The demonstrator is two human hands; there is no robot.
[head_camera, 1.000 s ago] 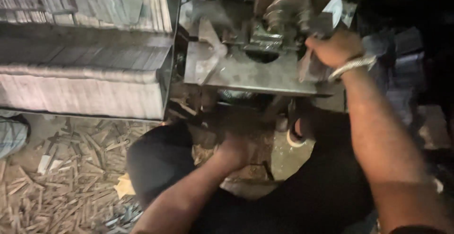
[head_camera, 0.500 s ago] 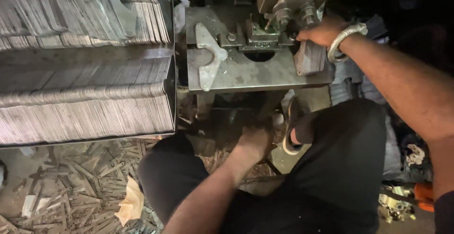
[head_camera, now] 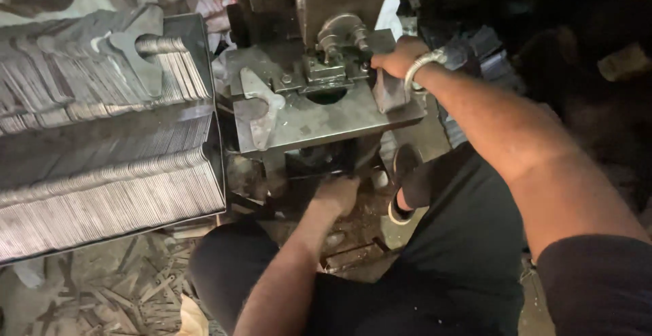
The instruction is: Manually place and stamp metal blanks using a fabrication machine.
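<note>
With the view now closer than a moment ago, we see our right hand [head_camera: 397, 58] resting, fingers curled, against the press die [head_camera: 333, 71] on the steel plate [head_camera: 339, 119], while our left hand [head_camera: 336, 193] reaches beneath it, grip hidden; stacked blanks [head_camera: 102, 173] lie left.

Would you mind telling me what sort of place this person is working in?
Most likely a small metal-stamping workshop. A heavy press machine stands over a steel plate, rows of stacked flat metal blanks fill a tray at the left, and metal offcuts litter the floor.
</note>
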